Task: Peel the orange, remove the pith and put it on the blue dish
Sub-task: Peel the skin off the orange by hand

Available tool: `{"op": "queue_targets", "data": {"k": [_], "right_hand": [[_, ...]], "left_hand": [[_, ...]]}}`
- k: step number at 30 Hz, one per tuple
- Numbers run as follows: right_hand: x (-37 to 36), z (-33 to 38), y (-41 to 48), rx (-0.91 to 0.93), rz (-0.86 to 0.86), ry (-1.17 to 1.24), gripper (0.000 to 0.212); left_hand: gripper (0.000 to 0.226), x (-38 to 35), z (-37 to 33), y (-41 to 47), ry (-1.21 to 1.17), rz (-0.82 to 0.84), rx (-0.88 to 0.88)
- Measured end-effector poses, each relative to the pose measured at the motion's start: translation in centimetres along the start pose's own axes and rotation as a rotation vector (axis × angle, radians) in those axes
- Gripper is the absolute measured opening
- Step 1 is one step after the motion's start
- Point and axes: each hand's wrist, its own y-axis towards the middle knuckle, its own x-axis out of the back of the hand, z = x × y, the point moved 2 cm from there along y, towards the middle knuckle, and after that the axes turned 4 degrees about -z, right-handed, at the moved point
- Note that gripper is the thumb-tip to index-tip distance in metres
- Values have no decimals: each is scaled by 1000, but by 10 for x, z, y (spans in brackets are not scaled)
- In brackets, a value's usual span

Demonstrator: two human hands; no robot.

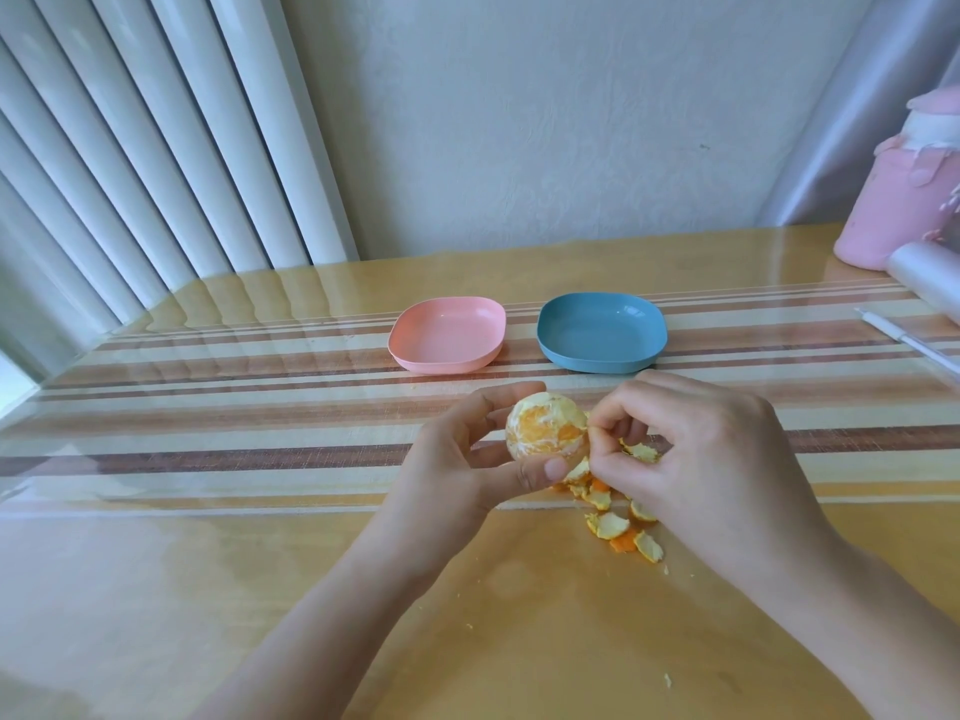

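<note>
My left hand (457, 459) grips a peeled orange (545, 431), held up between thumb and fingers above the table; white pith still covers parts of its flesh. My right hand (696, 459) sits just right of the fruit, its thumb and forefinger pinched at the orange's right edge on a bit of pith or peel. Several torn peel pieces (618, 527) lie on the table under and beside my right hand. The blue dish (602, 332) stands empty beyond the hands, slightly right of centre.
An empty pink dish (447, 335) stands left of the blue one. A pink container (904, 200) and a clear plastic roll (930, 283) sit at the far right, with a white pen (909, 343) near them. Vertical blinds hang at the left; a wall closes the back.
</note>
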Motion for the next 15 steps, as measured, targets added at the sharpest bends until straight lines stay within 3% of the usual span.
{"op": "queue_targets", "data": {"k": [15], "right_hand": [[1, -7, 2, -163, 139, 236, 15]], "left_hand": [[62, 2, -1, 2, -26, 63, -48]]}}
